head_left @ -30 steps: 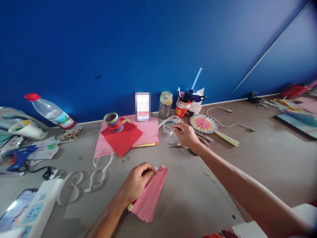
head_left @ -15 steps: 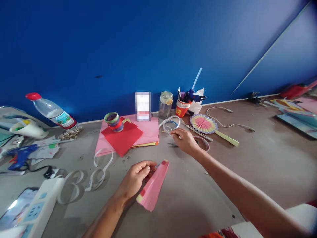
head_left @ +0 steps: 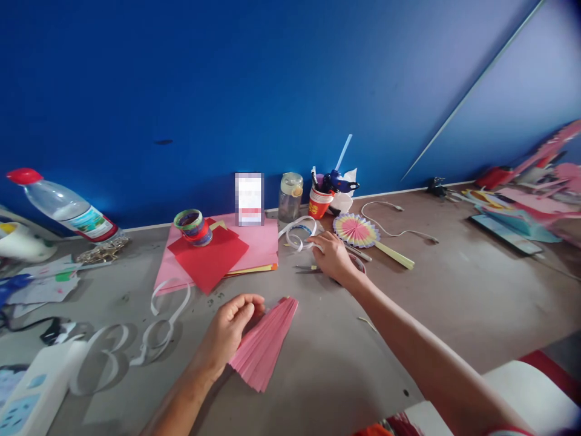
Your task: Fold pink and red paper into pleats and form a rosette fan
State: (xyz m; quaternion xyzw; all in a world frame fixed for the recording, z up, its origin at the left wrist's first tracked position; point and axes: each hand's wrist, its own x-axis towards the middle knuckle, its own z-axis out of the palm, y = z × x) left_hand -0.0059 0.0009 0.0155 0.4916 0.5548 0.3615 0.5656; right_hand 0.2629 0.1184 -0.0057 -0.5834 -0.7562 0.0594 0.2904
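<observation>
A pleated pink paper fan (head_left: pixel 267 345) stands at a slant over the near middle of the desk, narrow at the top and spread wider at its lower end. My left hand (head_left: pixel 231 330) is closed at its left edge, with the fingertips partly behind the paper. Farther off, my right hand (head_left: pixel 333 254) reaches down with its fingers bent together beside a coiled white strip (head_left: pixel 297 233); anything between them is hidden. Scissors (head_left: pixel 305 269) poke out left of that hand, and a tape roll (head_left: pixel 358 263) shows partly behind its wrist.
A finished round paper fan (head_left: pixel 356 230) lies right of my right hand. Behind stand a clear jar (head_left: pixel 290 200) and a red paper cup (head_left: pixel 319 203) of tools. Red paper (head_left: pixel 218 257) and a multicoloured tape roll (head_left: pixel 193 229) sit left. White strips (head_left: pixel 158 327) and a power strip (head_left: pixel 40 381) lie nearer.
The view has swung right, so things appear farther left. The pink fan has turned and shows more of its spread pleats. My right hand has lowered slightly towards the desk by the scissors.
</observation>
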